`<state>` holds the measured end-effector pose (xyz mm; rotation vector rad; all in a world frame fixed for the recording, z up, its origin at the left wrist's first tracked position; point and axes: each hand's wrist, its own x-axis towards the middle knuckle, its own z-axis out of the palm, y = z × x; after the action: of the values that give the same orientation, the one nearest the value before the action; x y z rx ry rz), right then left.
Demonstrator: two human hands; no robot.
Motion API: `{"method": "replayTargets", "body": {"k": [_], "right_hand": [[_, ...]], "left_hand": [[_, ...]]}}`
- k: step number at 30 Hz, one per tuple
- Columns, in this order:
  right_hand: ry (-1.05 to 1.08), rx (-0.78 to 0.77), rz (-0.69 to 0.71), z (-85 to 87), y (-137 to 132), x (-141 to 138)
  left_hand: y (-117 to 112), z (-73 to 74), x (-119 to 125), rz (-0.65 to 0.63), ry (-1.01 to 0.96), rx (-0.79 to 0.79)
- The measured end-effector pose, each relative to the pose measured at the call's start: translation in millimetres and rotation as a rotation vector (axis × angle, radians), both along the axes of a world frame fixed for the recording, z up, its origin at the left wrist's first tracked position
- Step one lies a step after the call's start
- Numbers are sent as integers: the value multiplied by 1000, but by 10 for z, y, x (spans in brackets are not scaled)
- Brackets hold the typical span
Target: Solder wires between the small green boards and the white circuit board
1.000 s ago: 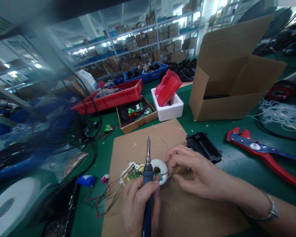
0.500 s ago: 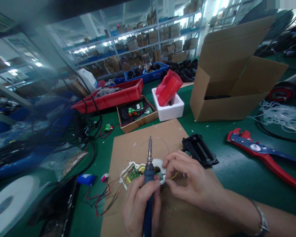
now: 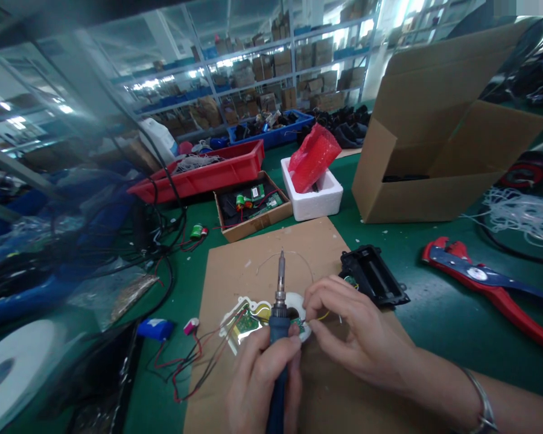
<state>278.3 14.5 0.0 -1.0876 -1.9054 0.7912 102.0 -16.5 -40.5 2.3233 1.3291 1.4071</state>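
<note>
My left hand (image 3: 265,380) is wrapped around the dark blue handle of a soldering iron (image 3: 279,325), its metal tip pointing up and away from me. Just right of it, my right hand (image 3: 357,328) pinches a thin yellow wire (image 3: 322,317) between thumb and forefinger. Under and between both hands lies a white-edged casing with a green circuit board (image 3: 247,323) and a round white part (image 3: 295,299), partly hidden by the iron and fingers. A fine strand of solder-like wire (image 3: 298,254) curves over the cardboard from near my right hand.
A cardboard sheet (image 3: 226,265) covers the green bench. Right of it are a black plastic housing (image 3: 374,274) and red-blue cutters (image 3: 477,274). Behind stand a small parts box (image 3: 253,226), a white foam box (image 3: 319,205) and a large carton (image 3: 416,202). A blue battery (image 3: 155,329) lies left.
My right thumb and forefinger have closed together on the yellow wire. The bench things sit slightly shifted in view, and the soldering iron stays in my left hand.
</note>
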Motion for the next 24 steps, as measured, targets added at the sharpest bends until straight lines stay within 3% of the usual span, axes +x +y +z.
{"method": "replayTargets", "body": {"k": [7, 24], "right_hand": [[-11, -12, -22, -24, 2, -19], [-29, -20, 11, -21, -8, 18]], "left_hand": [[-21, -9, 8, -36, -72, -75], [-25, 13, -4, -24, -49, -82]]}}
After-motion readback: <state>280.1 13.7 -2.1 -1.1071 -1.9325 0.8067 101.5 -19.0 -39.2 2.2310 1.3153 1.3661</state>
